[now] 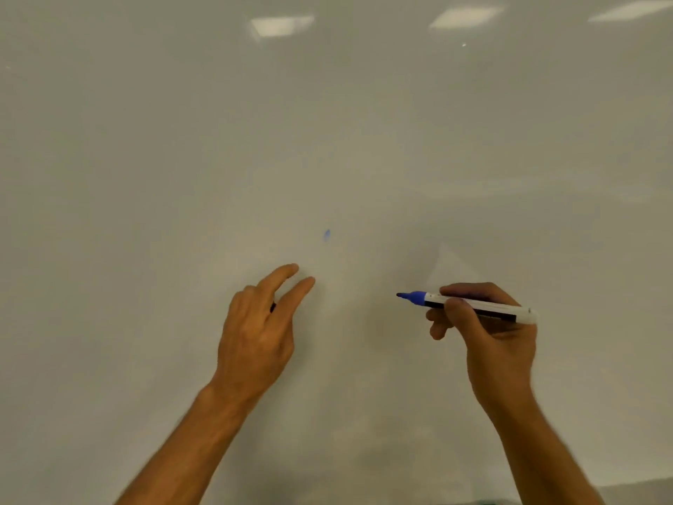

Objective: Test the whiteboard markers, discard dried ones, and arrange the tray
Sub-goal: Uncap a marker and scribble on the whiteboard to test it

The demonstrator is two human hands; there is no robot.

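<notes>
Against whiteboard [218, 140], right hand [488, 322] grips uncapped marker [469, 305]; left hand [258, 329] possibly hides its cap.

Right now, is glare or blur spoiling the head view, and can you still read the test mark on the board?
Head view: ceiling lights reflect as pale patches on the whiteboard, all near the top edge, clear of the work area. The small blue mark is faint and soft. The left hand and both forearms are motion-blurred; the right hand and its uncapped blue marker are sharper.
</notes>
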